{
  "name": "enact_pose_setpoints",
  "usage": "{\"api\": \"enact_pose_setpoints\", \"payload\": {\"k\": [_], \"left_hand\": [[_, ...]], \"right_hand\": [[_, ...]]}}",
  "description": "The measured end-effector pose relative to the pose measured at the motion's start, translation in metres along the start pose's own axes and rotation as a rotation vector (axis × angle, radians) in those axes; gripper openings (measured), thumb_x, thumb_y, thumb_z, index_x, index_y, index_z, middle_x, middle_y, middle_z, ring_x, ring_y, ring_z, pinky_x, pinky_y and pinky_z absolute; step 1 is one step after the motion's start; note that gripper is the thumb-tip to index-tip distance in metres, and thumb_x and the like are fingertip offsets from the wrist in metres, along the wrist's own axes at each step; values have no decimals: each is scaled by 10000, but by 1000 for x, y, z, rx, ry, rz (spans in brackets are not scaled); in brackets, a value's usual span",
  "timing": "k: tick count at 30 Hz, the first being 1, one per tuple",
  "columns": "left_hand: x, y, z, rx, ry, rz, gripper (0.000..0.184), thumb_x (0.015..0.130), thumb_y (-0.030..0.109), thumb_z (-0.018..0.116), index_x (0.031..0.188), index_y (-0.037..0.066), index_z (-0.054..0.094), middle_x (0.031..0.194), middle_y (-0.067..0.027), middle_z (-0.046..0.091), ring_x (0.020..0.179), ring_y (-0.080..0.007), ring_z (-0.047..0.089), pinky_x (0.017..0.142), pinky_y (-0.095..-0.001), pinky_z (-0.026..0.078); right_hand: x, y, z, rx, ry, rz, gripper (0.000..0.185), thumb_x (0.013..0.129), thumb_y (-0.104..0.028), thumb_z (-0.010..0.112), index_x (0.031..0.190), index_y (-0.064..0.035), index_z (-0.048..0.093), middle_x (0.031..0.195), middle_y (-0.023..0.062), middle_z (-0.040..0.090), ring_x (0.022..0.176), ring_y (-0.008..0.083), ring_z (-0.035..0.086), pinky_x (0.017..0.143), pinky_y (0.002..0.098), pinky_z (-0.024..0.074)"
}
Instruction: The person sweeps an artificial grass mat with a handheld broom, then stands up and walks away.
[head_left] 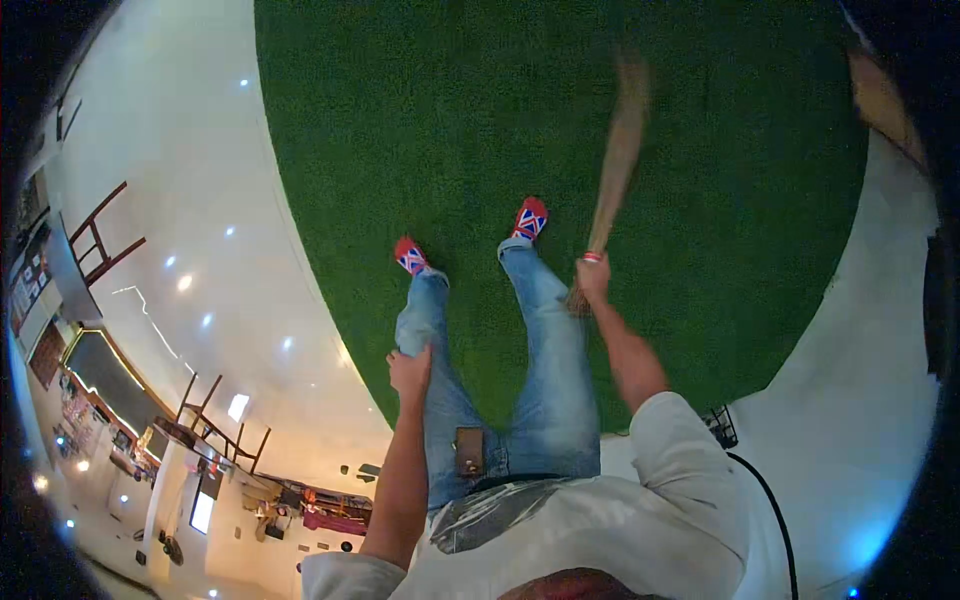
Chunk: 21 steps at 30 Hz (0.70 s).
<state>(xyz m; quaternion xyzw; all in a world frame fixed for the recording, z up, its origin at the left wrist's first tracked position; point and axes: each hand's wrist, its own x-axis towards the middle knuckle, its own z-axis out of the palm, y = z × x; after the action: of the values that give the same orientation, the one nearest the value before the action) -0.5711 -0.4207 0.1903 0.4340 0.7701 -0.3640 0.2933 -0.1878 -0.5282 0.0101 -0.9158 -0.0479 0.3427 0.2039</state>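
Note:
My right hand [593, 277] is closed round the red-banded handle of a straw hand broom [622, 140]. The broom's long end reaches away from me over the green carpet [420, 120] and is blurred by motion; a short frayed end sticks out below my hand beside my right leg. My left hand [409, 372] rests against the knee of my blue jeans [553, 350], its fingers bent round the denim. What, if anything, it grips is hard to make out. My two feet, in red and blue patterned socks [530, 218], stand on the carpet.
Dark wooden stools [98, 235] stand on the shiny pale floor [200, 130] at the left. Further down are a counter, a screen [203, 510] and clothes on a rack [335, 520]. A black cable [775, 500] runs by my right side, near a dark metal object [720, 427].

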Motion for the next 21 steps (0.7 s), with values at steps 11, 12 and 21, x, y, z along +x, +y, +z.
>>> {"api": "enact_pose_setpoints", "payload": {"k": [11, 12, 21], "left_hand": [[-3, -29, 44, -48, -71, -64, 918, 616, 521, 701, 1267, -58, 412, 1316, -253, 411, 1084, -391, 537, 899, -459, 455], [0, -31, 44, -63, -77, -67, 914, 617, 518, 701, 1266, -59, 413, 1317, -252, 411, 1084, -392, 537, 902, -458, 454], [9, -41, 45, -117, -23, -62, 912, 608, 520, 687, 1261, -58, 423, 1293, -245, 431, 1059, -393, 548, 900, -457, 452]], "right_hand": [[-141, -151, 269, -600, -967, -820, 322, 664, -262, 672, 953, -128, 622, 892, 149, 651, 829, 339, 635, 685, 439, 516], [-161, -191, 278, -773, -1112, -942, 353, 656, -232, 673, 991, -142, 607, 878, 138, 654, 812, 335, 637, 677, 447, 517], [-236, -209, 220, -365, -799, -695, 352, 681, -206, 653, 1012, -97, 602, 794, 113, 660, 736, 325, 638, 642, 443, 512]]}}
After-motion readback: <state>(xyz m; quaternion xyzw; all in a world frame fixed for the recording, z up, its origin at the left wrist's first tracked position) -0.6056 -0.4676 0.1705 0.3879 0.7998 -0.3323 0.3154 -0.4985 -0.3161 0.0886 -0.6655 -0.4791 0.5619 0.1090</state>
